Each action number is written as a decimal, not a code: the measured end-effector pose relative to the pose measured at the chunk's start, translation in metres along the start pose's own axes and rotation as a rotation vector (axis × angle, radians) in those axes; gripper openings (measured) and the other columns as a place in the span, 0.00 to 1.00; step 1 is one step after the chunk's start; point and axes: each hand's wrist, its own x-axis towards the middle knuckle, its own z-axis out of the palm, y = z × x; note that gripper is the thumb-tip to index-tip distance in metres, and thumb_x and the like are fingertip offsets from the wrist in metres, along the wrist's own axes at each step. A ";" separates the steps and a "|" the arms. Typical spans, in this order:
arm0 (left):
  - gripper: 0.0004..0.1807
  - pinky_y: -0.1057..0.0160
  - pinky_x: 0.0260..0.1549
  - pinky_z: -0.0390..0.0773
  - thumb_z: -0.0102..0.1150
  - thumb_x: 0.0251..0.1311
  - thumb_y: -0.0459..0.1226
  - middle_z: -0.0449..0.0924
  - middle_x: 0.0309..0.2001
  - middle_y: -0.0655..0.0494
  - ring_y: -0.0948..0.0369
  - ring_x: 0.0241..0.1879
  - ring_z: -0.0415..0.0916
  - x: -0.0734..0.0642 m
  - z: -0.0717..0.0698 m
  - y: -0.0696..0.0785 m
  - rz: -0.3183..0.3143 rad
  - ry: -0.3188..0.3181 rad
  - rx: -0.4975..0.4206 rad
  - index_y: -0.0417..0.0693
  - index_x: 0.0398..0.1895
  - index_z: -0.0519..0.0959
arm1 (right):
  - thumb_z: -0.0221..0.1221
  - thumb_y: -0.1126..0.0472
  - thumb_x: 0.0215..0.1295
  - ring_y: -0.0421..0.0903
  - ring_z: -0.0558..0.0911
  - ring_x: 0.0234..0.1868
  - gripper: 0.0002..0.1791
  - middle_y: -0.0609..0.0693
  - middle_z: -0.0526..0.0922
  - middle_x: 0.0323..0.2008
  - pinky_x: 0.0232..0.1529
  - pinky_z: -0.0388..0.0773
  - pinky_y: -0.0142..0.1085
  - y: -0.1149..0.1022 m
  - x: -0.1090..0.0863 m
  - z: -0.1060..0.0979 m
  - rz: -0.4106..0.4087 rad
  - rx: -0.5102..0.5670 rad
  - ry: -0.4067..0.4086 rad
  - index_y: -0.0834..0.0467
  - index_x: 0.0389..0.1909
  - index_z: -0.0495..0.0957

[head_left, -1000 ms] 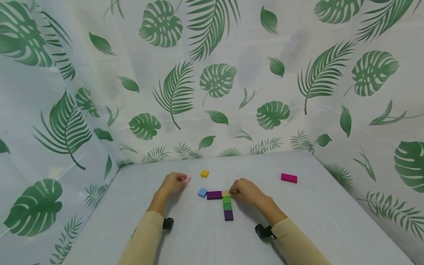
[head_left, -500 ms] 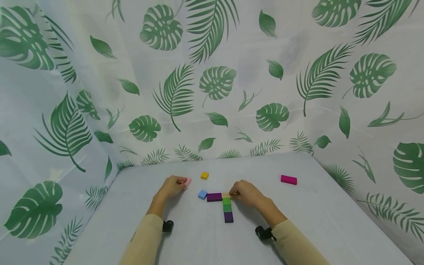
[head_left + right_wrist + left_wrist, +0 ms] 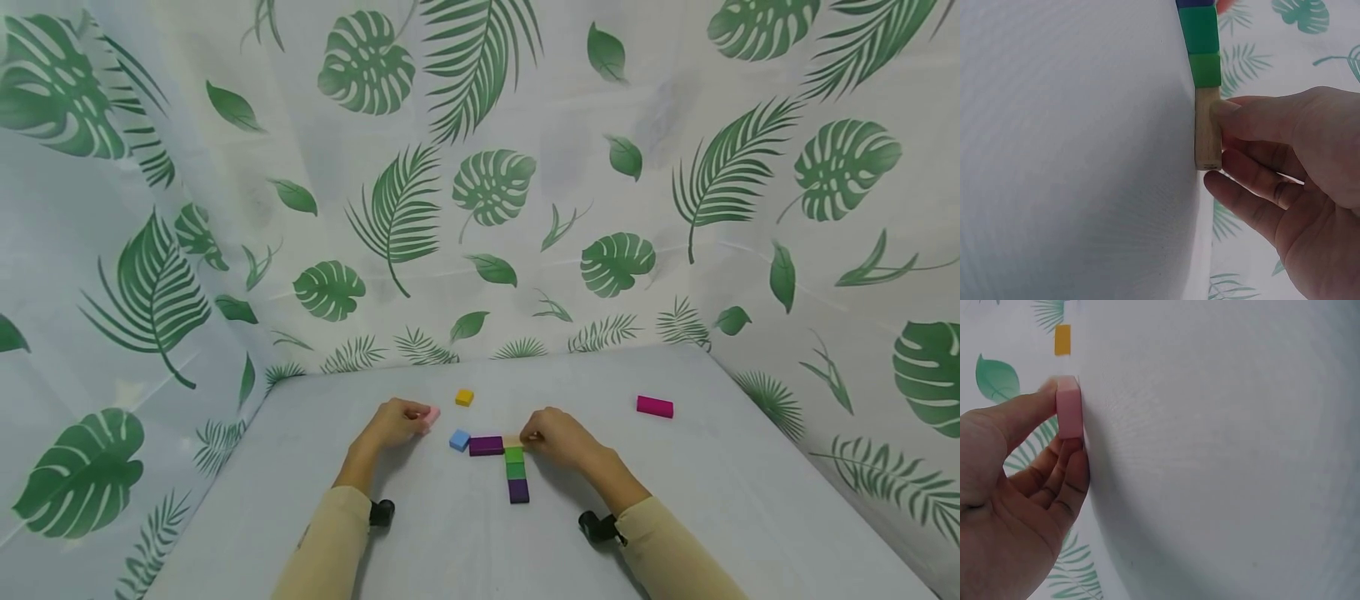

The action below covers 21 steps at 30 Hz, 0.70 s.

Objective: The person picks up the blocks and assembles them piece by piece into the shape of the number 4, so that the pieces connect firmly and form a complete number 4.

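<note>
My left hand (image 3: 394, 422) pinches a pink block (image 3: 1070, 414) between thumb and fingers, close over the table at the left of the other blocks. At the middle, my right hand (image 3: 561, 437) has thumb and fingers on a plain wooden block (image 3: 1207, 131), gripping its right part. That wooden block touches a purple block (image 3: 486, 446) on its left. Below it, green blocks (image 3: 514, 462) and a dark purple block (image 3: 518, 492) run in a line toward the person, so the pieces form a T. A blue cube (image 3: 460, 440) sits turned beside the purple block's left end.
Behind the blue cube lies a small yellow block (image 3: 464, 397). A magenta block (image 3: 655, 407) lies by itself at the right. The white table (image 3: 450, 550) meets a leaf-patterned cloth (image 3: 570, 317) at its back and sides.
The left hand has shifted slightly to the right with the pink block, closer to the blue cube. The right hand and the row of blocks stay in place.
</note>
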 end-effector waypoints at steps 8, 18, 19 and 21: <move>0.20 0.53 0.52 0.79 0.68 0.68 0.39 0.85 0.55 0.49 0.57 0.47 0.76 -0.002 -0.001 0.006 0.045 -0.054 0.017 0.51 0.62 0.85 | 0.67 0.72 0.64 0.51 0.88 0.43 0.07 0.51 0.92 0.38 0.49 0.84 0.48 0.002 0.001 0.001 -0.020 -0.019 0.012 0.61 0.39 0.91; 0.19 0.56 0.48 0.79 0.68 0.67 0.40 0.84 0.50 0.53 0.57 0.45 0.75 -0.002 0.003 0.010 0.017 -0.070 0.000 0.53 0.61 0.85 | 0.67 0.72 0.64 0.51 0.88 0.43 0.07 0.52 0.91 0.37 0.49 0.84 0.48 0.001 0.000 0.000 -0.027 -0.011 0.010 0.61 0.39 0.91; 0.19 0.56 0.48 0.79 0.68 0.67 0.40 0.84 0.50 0.53 0.57 0.45 0.75 -0.002 0.003 0.010 0.018 -0.069 -0.002 0.53 0.61 0.85 | 0.67 0.72 0.64 0.51 0.88 0.43 0.07 0.52 0.91 0.37 0.49 0.84 0.49 0.001 0.000 -0.001 -0.030 -0.011 0.010 0.61 0.39 0.91; 0.19 0.55 0.49 0.79 0.68 0.67 0.40 0.84 0.51 0.52 0.57 0.45 0.75 -0.001 0.004 0.011 0.029 -0.067 0.001 0.53 0.61 0.85 | 0.67 0.72 0.64 0.51 0.88 0.43 0.07 0.52 0.91 0.37 0.49 0.84 0.49 0.000 -0.001 -0.002 -0.032 -0.011 0.013 0.62 0.39 0.91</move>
